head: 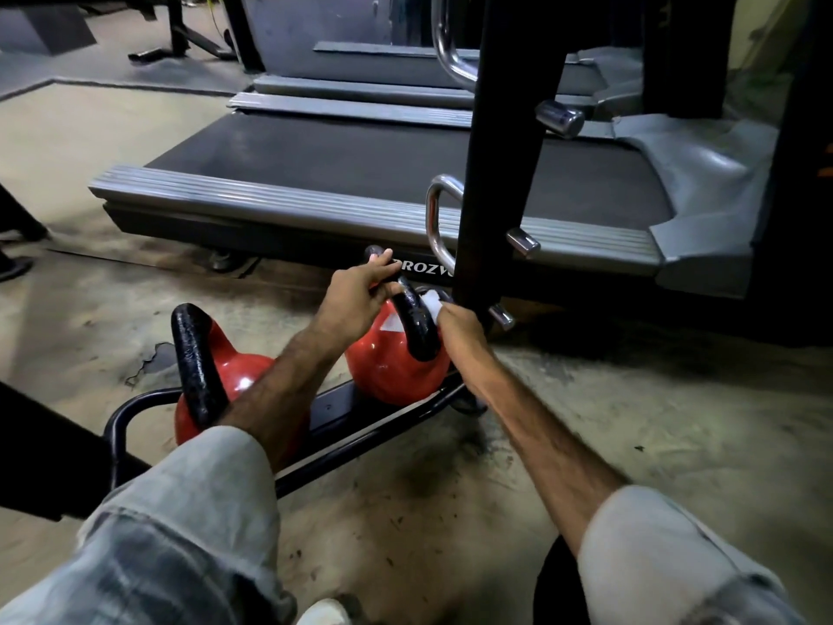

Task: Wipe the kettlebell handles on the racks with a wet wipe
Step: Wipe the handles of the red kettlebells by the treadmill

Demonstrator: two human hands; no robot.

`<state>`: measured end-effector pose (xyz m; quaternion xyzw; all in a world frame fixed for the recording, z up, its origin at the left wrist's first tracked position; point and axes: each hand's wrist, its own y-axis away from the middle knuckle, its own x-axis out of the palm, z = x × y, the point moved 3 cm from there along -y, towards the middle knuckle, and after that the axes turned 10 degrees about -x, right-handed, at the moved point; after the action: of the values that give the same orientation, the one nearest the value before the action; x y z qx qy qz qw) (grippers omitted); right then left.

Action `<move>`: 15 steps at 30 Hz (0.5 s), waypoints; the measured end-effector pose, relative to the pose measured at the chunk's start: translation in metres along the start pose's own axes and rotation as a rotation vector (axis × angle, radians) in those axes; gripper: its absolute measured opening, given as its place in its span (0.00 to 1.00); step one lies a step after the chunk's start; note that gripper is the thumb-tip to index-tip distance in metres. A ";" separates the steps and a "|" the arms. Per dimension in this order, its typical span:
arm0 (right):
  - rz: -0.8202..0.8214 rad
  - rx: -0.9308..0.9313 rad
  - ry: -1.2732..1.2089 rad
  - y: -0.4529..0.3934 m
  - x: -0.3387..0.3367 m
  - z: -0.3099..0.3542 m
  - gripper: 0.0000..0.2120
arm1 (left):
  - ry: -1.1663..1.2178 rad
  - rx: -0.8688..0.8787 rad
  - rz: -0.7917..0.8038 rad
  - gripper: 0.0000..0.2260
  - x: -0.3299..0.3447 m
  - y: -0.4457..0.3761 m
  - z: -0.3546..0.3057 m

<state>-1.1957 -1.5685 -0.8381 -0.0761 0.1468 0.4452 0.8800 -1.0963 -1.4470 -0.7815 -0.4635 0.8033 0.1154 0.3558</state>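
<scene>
Two red kettlebells with black handles stand on a low black rack [360,437] on the floor. The right kettlebell [392,367] has its black handle [417,324] rising up toward me. My left hand [356,295] holds the top of that handle, thumb and fingers around it. My right hand [455,322] grips a white wet wipe [432,304] pressed against the handle's right side. The left kettlebell [234,376] stands untouched, its handle [196,363] in front of my left forearm.
A black upright post [500,173] with chrome pegs and loops rises just right of my hands. Treadmills [360,164] lie side by side behind the rack. Bare stained concrete floor [631,421] spreads to the right. A dark frame edge [45,462] crosses the lower left.
</scene>
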 end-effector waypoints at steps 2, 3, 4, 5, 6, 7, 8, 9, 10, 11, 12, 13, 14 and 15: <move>0.006 0.022 0.046 -0.009 0.002 0.004 0.14 | -0.006 0.004 -0.003 0.17 0.000 0.000 0.000; -0.011 -0.033 0.058 -0.002 0.000 0.007 0.14 | -0.010 0.008 0.001 0.17 -0.001 0.000 0.000; -0.052 -0.099 0.078 0.009 -0.002 0.008 0.16 | -0.012 0.012 0.003 0.17 -0.001 0.000 0.000; -0.093 -0.177 0.082 0.023 -0.005 0.005 0.14 | -0.014 0.017 0.004 0.18 -0.001 0.000 0.001; -0.142 -0.248 0.081 0.039 -0.009 0.001 0.10 | -0.013 0.019 0.003 0.18 -0.001 -0.001 0.001; -0.188 -0.316 0.082 0.054 -0.011 -0.004 0.07 | -0.010 0.019 0.004 0.18 -0.001 0.000 0.002; -0.229 -0.382 0.086 0.064 -0.013 -0.011 0.10 | -0.006 0.016 0.006 0.18 -0.001 -0.001 0.002; -0.254 -0.456 0.081 0.069 -0.014 -0.017 0.13 | -0.003 0.014 0.010 0.18 -0.001 -0.001 0.003; -0.268 -0.521 0.097 0.073 -0.013 -0.024 0.15 | 0.002 0.010 0.014 0.18 -0.001 -0.001 0.003; -0.274 -0.575 0.102 0.075 -0.010 -0.032 0.16 | 0.006 0.008 0.018 0.18 -0.001 -0.001 0.004; -0.276 -0.585 0.096 0.078 -0.008 -0.036 0.17 | 0.008 0.009 0.019 0.18 0.000 -0.002 0.004; -0.286 -0.573 0.083 0.079 -0.004 -0.042 0.18 | 0.004 0.011 0.017 0.18 0.000 -0.002 0.005; -0.310 -0.545 0.068 0.080 0.000 -0.042 0.20 | -0.003 0.014 0.014 0.18 0.000 -0.003 0.005; -0.338 -0.519 0.052 0.080 0.005 -0.041 0.21 | -0.015 0.020 0.011 0.18 0.000 -0.003 0.006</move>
<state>-1.2647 -1.5280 -0.8790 -0.3331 0.0361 0.3131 0.8887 -1.0907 -1.4457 -0.7853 -0.4547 0.8042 0.1129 0.3657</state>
